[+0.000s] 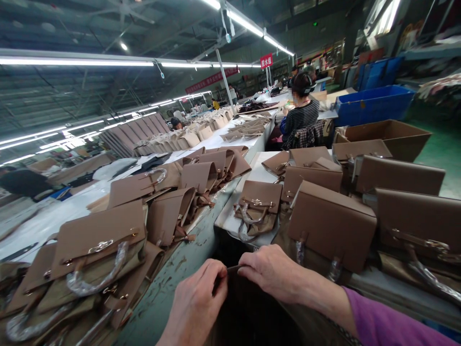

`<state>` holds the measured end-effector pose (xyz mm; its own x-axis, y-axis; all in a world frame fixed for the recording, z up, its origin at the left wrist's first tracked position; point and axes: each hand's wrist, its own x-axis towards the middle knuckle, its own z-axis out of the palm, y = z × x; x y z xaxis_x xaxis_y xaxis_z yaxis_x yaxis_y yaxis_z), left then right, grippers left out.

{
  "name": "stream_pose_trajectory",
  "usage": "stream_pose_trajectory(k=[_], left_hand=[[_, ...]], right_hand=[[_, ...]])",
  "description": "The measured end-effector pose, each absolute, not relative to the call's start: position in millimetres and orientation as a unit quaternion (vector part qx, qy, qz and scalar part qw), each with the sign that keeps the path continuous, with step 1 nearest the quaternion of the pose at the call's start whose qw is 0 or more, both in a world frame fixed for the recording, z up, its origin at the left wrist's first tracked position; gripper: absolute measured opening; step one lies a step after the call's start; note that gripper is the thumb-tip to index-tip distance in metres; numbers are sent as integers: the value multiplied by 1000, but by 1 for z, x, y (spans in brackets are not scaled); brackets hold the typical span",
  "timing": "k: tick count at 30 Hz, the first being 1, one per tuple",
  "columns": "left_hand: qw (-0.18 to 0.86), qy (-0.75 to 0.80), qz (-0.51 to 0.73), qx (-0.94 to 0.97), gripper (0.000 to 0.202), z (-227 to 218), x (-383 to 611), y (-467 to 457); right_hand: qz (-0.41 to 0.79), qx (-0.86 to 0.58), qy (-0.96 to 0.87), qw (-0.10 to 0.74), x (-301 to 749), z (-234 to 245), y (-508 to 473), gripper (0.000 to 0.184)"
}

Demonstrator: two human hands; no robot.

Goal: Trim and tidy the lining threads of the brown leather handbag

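Observation:
Low in the head view, my left hand (200,300) and my right hand (275,271) face each other with fingers pinched. Between them runs a thin dark brown edge (233,270), held at both ends; it looks like the edge of a bag piece, but the dark area below hides its shape. To the right is a brown handbag (331,226) with plastic-wrapped handles, close beyond my right forearm. A smaller handbag (257,204) lies on the white table beyond my hands. Left of my left hand, a handbag (101,238) with a metal clasp rests on a pile.
A long table (187,262) with a worn green edge carries several bags on the left. More bags crowd the right-hand table (228,211). A person in a striped top (306,113) sits ahead. Behind the right-hand bags stand a cardboard box (406,139) and a blue bin (374,108).

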<state>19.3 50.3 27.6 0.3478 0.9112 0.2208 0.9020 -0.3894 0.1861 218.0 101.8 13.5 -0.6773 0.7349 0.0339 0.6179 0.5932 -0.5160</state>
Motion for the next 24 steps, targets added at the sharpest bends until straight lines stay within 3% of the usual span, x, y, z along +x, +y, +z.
stream_pose_trajectory(k=[14,19,24], left_hand=[[103,559,214,794,14,23,16,49],[259,620,258,695,6,27,18,56],[397,622,306,602,19,22,17,64]], right_hand=[[237,-368,-893,101,213,14,109,34],[271,-353,-888,119,219,11,113,31],[324,-354,-868,129,225,10,116,28]])
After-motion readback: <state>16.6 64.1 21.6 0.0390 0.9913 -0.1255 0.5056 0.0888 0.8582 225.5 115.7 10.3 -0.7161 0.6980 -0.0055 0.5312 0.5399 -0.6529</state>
